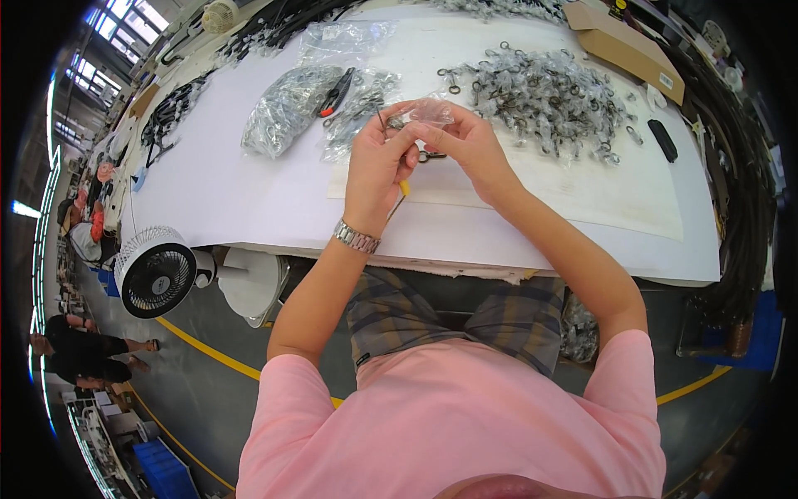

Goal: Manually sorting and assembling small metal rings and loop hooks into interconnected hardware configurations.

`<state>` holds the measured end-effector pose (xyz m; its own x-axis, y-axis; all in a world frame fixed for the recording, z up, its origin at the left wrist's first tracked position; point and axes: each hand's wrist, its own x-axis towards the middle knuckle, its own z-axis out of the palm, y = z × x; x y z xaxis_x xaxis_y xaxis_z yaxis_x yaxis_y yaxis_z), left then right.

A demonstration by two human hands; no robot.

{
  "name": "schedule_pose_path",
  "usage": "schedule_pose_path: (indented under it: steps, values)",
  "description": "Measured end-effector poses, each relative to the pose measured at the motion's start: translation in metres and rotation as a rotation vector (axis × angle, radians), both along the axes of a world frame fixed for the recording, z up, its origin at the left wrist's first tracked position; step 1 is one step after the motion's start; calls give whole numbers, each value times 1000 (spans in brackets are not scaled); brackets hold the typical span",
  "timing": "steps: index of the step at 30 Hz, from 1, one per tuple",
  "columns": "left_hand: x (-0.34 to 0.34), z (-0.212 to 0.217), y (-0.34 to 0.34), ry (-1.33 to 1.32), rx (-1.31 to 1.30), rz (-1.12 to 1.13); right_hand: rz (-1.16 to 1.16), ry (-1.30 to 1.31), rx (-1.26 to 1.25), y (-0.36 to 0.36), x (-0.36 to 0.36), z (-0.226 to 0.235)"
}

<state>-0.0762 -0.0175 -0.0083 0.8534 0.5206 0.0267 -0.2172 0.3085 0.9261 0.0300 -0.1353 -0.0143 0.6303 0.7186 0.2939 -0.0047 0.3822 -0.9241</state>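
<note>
My two hands meet above the white table, fingers closed and fingertips touching. In my left hand (378, 166) is a thin tool with a yellow part (405, 188); its kind is unclear. My right hand (465, 141) pinches a piece of clear plastic wrap (434, 111). A small dark metal clasp (429, 155) shows just below the fingers; whether it is held is hard to see. Beyond my hands lies a heap of metal clasps in clear wrap (544, 104). Left of it are a full clear plastic bag (287, 112) and a second, flatter bag (359, 104).
A black and red hand tool (337, 93) rests on the bags. To the right lie a black oblong object (662, 140) and an open cardboard box (628, 46). Dark straps (748, 166) hang off the right edge. A fan (158, 274) stands at the near left; a person (79, 349) is farther off.
</note>
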Motion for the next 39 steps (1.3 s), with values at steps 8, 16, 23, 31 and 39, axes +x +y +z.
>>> schedule_pose_path:
  steps: [8, 16, 23, 31, 39]
  values:
    - [1, 9, -5, 0, 143, 54, 137, 243, -65, -2, 4, -2]
    - [2, 2, -14, -26, 307, 221, 216, 471, -17, -1, -9, -6]
    - [4, 5, -22, -43, 385, 219, 239, 545, -2, -6, -5, -8]
    - [7, 5, -19, -72, 327, 279, 193, 575, 29, -8, -4, 0]
    - [-4, 14, 13, -39, 262, 141, 18, 479, 9, -14, 20, 7]
